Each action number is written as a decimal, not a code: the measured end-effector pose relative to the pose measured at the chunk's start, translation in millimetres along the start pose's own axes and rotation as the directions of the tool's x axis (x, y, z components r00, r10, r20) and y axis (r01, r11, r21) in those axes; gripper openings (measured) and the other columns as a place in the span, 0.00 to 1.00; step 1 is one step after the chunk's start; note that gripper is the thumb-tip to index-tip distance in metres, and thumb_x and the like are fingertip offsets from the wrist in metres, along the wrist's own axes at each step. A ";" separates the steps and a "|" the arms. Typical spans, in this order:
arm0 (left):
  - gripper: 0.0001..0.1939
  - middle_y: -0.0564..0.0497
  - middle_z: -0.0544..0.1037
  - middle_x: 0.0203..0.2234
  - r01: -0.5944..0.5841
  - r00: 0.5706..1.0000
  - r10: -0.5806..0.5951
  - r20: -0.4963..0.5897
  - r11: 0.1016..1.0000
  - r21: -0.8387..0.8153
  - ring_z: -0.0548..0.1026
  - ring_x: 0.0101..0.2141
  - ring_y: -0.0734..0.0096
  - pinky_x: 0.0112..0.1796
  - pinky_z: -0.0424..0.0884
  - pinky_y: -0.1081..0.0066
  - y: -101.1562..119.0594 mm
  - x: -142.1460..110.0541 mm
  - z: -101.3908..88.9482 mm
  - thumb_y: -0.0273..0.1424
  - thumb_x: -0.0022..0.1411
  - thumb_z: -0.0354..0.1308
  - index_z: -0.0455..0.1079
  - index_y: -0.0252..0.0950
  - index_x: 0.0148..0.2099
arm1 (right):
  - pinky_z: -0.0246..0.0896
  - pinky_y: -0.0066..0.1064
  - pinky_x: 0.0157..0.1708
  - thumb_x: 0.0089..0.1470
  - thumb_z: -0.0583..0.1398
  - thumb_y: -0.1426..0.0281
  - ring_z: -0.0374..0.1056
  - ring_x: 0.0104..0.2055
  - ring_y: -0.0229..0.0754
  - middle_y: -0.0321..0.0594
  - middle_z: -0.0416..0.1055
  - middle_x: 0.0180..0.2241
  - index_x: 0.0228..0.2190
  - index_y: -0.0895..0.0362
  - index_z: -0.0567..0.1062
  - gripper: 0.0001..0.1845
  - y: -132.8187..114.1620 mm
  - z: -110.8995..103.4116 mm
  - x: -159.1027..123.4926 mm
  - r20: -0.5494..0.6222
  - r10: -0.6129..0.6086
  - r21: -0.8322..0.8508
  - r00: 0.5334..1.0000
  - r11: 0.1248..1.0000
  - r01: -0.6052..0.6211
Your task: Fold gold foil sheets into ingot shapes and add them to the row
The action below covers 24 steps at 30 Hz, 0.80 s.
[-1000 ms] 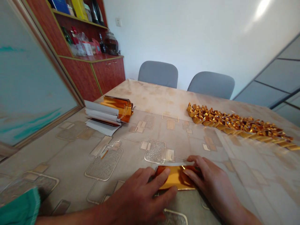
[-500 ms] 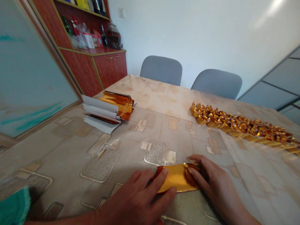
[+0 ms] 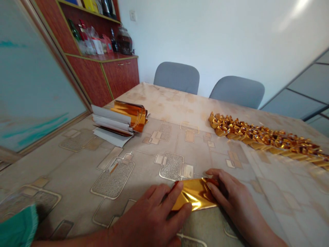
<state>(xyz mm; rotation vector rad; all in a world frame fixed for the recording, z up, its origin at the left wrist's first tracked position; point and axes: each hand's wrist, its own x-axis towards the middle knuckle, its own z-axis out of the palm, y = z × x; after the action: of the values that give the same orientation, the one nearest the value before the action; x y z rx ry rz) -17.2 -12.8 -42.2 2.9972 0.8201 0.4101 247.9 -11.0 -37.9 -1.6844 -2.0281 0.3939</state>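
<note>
A folded strip of shiny gold foil paper [image 3: 195,192] lies on the patterned tablecloth right in front of me. My left hand [image 3: 154,214] grips its left end, thumb at the near edge and index finger on top. At the right end, my right hand [image 3: 231,195] pinches the paper between thumb and fingers; part of that end is hidden under the hand. The strip's middle shows between the hands, slightly creased and catching bright light. The fingers hide the left edge in part.
A pile of gold foil sheets with white backs [image 3: 113,120] lies at the left of the table [image 3: 169,103]. Along the right runs a long row of folded gold foil pieces [image 3: 264,137]. Two grey chairs [image 3: 177,77] stand behind the table, and a wooden cabinet [image 3: 120,73] at back left.
The right end of the foil paper looks flatter under my right thumb, and the strip's surface now reflects more brightly. Both hands have stayed nearly in place.
</note>
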 end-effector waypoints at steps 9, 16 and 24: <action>0.24 0.37 0.64 0.62 0.016 0.989 0.000 0.146 0.994 -0.112 0.68 0.51 0.48 0.47 0.70 0.51 -3.8 3.8 -16.1 0.43 0.66 0.55 0.63 0.41 0.61 | 0.70 0.36 0.39 0.60 0.57 0.69 0.73 0.39 0.45 0.42 0.74 0.38 0.40 0.53 0.73 0.07 -0.6 0.4 4.5 -0.064 -0.078 -0.026 0.995 0.997 0.076; 0.25 0.38 0.65 0.60 -0.001 0.987 0.015 0.157 0.996 -0.094 0.68 0.50 0.48 0.47 0.70 0.49 -5.0 7.9 -21.0 0.42 0.67 0.53 0.60 0.40 0.63 | 0.65 0.40 0.41 0.64 0.55 0.73 0.69 0.42 0.46 0.44 0.75 0.42 0.45 0.56 0.74 0.10 -31.6 -7.2 -8.0 -0.101 -0.452 -0.192 0.886 0.883 0.429; 0.28 0.36 0.65 0.60 -0.055 0.989 0.056 0.135 0.998 -0.014 0.66 0.53 0.46 0.49 0.67 0.52 -7.2 8.2 -14.9 0.42 0.66 0.56 0.59 0.39 0.64 | 0.62 0.43 0.50 0.65 0.55 0.67 0.71 0.43 0.47 0.40 0.78 0.42 0.48 0.57 0.74 0.13 -45.9 9.9 -41.0 0.016 -0.523 -0.323 0.852 0.804 0.499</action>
<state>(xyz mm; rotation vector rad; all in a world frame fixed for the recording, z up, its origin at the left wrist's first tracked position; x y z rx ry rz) -17.7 -3.3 -26.3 3.0038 0.7226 0.2079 209.6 -59.6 -30.3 -1.1984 -2.4742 -0.1913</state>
